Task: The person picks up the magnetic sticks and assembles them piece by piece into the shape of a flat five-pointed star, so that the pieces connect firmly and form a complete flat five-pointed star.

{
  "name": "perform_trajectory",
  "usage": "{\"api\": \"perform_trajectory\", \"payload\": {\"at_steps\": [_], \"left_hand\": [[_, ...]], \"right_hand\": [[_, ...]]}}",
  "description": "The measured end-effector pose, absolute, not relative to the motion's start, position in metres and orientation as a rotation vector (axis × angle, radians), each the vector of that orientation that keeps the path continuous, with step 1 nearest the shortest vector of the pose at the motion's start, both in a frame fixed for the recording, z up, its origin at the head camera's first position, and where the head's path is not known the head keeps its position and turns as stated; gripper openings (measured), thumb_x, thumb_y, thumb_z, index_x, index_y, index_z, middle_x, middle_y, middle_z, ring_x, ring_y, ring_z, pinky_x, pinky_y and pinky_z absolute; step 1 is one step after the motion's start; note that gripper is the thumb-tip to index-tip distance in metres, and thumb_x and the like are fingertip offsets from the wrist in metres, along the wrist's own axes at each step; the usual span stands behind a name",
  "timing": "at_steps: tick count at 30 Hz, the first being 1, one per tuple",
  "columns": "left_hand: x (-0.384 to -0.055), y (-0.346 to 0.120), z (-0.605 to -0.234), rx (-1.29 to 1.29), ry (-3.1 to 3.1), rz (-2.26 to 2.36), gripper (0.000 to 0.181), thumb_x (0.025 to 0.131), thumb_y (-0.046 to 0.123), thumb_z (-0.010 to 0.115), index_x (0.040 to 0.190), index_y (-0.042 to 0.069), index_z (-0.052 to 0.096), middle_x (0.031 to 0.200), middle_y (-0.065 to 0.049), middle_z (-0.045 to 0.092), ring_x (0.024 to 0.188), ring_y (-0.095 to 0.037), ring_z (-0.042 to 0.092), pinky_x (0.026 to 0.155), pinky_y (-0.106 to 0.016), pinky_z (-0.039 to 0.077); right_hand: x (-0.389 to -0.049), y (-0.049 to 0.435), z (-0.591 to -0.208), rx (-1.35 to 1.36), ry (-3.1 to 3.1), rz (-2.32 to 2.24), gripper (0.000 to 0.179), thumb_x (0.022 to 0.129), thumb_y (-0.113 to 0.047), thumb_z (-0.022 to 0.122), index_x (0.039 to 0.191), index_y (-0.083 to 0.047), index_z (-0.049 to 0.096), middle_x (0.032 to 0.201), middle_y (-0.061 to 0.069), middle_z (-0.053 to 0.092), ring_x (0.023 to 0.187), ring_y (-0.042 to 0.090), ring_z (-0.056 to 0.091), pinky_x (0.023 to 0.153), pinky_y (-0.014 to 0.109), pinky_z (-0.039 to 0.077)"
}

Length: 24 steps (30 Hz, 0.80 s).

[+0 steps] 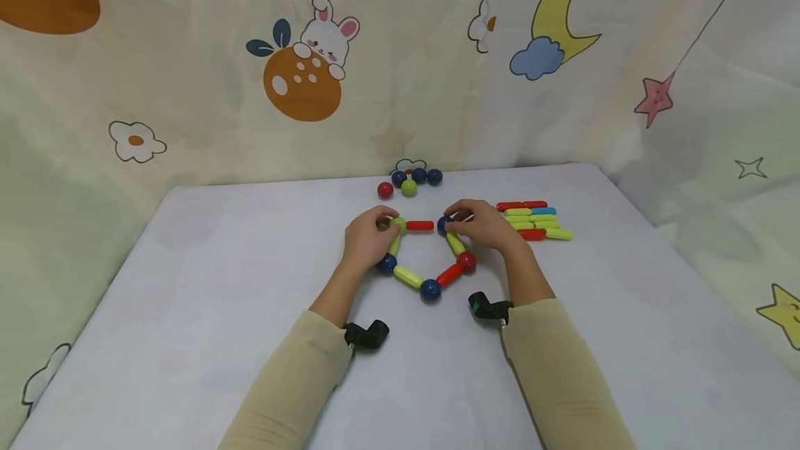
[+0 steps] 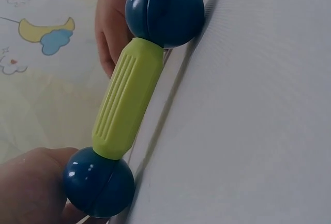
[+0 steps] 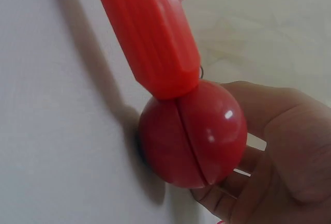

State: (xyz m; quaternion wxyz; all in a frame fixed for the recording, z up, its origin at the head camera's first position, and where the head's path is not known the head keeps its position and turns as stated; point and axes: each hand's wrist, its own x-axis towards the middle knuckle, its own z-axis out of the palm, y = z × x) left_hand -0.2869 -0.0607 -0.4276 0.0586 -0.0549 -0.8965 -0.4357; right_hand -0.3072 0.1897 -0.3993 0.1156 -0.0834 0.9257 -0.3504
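Balls and rods of a magnetic building set lie joined in a five-sided ring on the table. At its far left corner my left hand (image 1: 367, 236) pinches a green ball (image 1: 398, 225). My right hand (image 1: 484, 222) pinches a dark blue ball (image 1: 444, 226) at the far right corner. Between them lies a red rod (image 1: 420, 226), its left end at the green ball and a small gap at its right end. Nearer me are a red ball (image 3: 194, 133), a red rod (image 3: 155, 38), a blue ball (image 1: 430, 290), a yellow-green rod (image 2: 128, 100) and another blue ball (image 2: 99, 182).
Behind the ring sit several loose balls, among them a red ball (image 1: 385, 190) and a green ball (image 1: 409, 187). Right of my right hand lie rows of red, yellow-green and blue rods (image 1: 531, 222). A printed cloth (image 1: 400, 89) hangs behind the white table (image 1: 219, 283).
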Motion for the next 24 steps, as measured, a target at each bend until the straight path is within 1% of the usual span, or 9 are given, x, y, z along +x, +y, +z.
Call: {"api": "perform_trajectory", "payload": {"at_steps": [4, 12, 19, 24], "left_hand": [[-0.2865, -0.0621, -0.4275, -0.158, -2.712, -1.355, 0.026, 0.096, 0.024, 0.068, 0.120, 0.016, 0.073, 0.119, -0.010, 0.074, 0.111, -0.028, 0.064, 0.107, -0.050, 0.044], [-0.2872, -0.0621, -0.4317, -0.156, -2.693, -1.389, 0.025, 0.096, 0.026, 0.069, 0.119, 0.017, 0.073, 0.119, -0.009, 0.073, 0.110, -0.028, 0.063, 0.104, -0.049, 0.045], [-0.2863, -0.0608, -0.4325, -0.137, -2.693, -1.398, 0.026, 0.097, 0.027, 0.068, 0.120, 0.016, 0.072, 0.120, -0.009, 0.072, 0.111, -0.029, 0.061, 0.106, -0.049, 0.043], [-0.2855, -0.0604, -0.4328, -0.150, -2.696, -1.374, 0.027, 0.097, 0.027, 0.067, 0.122, 0.016, 0.071, 0.120, -0.010, 0.072, 0.110, -0.029, 0.061, 0.105, -0.049, 0.044]], "right_hand": [[-0.3078, 0.1901, -0.4004, -0.239, 2.700, -1.047, 0.039, 0.100, -0.030, 0.066, 0.136, -0.016, 0.064, 0.133, 0.015, 0.064, 0.120, 0.033, 0.058, 0.097, 0.044, 0.055], [-0.3078, 0.1880, -0.4032, -0.245, 2.681, -1.101, 0.037, 0.100, -0.029, 0.066, 0.135, -0.016, 0.065, 0.136, 0.015, 0.063, 0.125, 0.035, 0.057, 0.099, 0.047, 0.053], [-0.3082, 0.1857, -0.4059, -0.263, 2.669, -1.137, 0.036, 0.100, -0.026, 0.065, 0.135, -0.015, 0.065, 0.136, 0.015, 0.063, 0.127, 0.035, 0.056, 0.102, 0.049, 0.052], [-0.3079, 0.1868, -0.4056, -0.252, 2.663, -1.138, 0.038, 0.100, -0.028, 0.066, 0.136, -0.016, 0.064, 0.136, 0.015, 0.063, 0.126, 0.034, 0.057, 0.102, 0.048, 0.052]]}}
